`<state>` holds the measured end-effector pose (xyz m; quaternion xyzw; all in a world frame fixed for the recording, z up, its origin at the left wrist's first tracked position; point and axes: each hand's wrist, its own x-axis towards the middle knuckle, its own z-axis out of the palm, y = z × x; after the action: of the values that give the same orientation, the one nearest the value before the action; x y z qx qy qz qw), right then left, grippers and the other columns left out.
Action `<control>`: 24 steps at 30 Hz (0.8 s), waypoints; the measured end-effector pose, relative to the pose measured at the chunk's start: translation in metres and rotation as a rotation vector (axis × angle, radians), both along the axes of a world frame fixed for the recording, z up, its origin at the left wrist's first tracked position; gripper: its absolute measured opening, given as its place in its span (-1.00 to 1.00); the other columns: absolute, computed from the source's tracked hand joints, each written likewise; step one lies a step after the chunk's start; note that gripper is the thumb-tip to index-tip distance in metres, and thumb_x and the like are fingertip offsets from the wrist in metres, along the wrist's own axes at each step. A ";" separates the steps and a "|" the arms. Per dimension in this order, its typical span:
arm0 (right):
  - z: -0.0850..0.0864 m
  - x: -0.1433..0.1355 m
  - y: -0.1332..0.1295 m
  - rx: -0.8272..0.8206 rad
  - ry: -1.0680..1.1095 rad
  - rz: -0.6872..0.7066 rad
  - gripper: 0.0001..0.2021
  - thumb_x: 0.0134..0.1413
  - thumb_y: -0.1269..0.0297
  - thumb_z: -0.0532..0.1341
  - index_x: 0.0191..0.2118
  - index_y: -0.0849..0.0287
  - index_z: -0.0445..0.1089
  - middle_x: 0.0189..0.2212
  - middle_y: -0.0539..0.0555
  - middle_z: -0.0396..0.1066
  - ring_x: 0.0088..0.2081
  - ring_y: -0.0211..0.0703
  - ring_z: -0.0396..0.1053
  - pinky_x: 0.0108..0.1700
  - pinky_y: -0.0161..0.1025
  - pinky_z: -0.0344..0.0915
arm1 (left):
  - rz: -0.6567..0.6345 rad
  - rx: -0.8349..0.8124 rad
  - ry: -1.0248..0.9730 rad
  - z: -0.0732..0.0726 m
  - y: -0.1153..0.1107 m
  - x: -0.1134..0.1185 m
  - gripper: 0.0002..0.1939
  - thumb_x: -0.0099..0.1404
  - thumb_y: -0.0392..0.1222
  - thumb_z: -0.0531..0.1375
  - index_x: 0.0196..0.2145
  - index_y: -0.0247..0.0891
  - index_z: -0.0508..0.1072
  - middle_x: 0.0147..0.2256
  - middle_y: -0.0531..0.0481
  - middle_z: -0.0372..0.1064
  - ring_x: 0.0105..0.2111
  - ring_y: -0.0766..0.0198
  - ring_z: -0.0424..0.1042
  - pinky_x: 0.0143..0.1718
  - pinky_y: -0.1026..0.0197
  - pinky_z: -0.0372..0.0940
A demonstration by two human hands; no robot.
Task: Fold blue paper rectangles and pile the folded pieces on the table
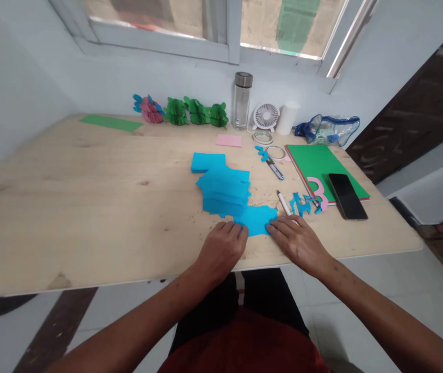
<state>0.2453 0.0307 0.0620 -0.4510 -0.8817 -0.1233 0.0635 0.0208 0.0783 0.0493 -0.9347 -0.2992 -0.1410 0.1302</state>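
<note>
A piece of blue paper [258, 220] with jagged cut edges lies near the table's front edge, between my hands. My left hand [225, 246] has its fingers curled down at the paper's left edge, gripping it. At the right edge, my right hand [293, 235] pinches the paper, its thumb partly hidden. Just beyond lies an overlapping pile of blue cut paper [225, 191], and behind that a neat blue paper stack [208, 161]. A white pen [283, 202] rests past my right fingertips, beside blue paper scraps [301, 203].
On the right are thread snips [276, 170], tape rolls [275, 152], a green sheet stack [328, 166], a pink cutout [318, 192] and a phone [347, 197]. Along the wall stand green paper decorations [197, 112], a glass bottle [242, 103], a small fan [266, 116] and a clear pouch [333, 129].
</note>
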 end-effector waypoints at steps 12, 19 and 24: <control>0.000 0.000 0.007 0.038 -0.082 0.013 -0.74 0.27 0.49 0.03 -0.01 0.25 0.35 -0.15 0.18 0.47 -0.09 -0.05 0.39 -0.01 -0.05 0.23 | -0.106 0.033 0.066 0.007 0.015 0.013 -0.81 0.20 -0.48 0.03 -0.47 -0.31 0.35 -0.55 -0.05 0.27 -0.50 0.16 0.30 -0.48 0.14 0.11; -0.005 0.005 0.009 0.062 0.028 0.021 -0.73 0.27 0.48 0.01 -0.02 0.25 0.39 -0.16 0.18 0.49 -0.09 -0.07 0.41 -0.02 -0.06 0.23 | -0.109 0.064 0.041 0.004 0.017 0.018 -0.82 0.23 -0.47 0.02 -0.42 -0.32 0.37 -0.44 -0.10 0.33 -0.41 0.14 0.33 -0.44 0.12 0.16; 0.001 0.000 0.000 0.003 0.109 -0.013 -0.75 0.29 0.30 0.07 -0.01 0.22 0.37 -0.16 0.17 0.49 -0.07 -0.03 0.40 -0.01 -0.03 0.21 | -0.122 0.068 -0.022 0.006 0.005 0.012 -0.81 0.31 -0.41 0.01 -0.38 -0.33 0.40 -0.35 -0.13 0.40 -0.29 0.13 0.38 -0.26 0.08 0.27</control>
<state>0.2452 0.0306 0.0627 -0.4625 -0.8738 -0.1005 0.1113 0.0326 0.0837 0.0549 -0.9446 -0.2379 -0.1692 0.1496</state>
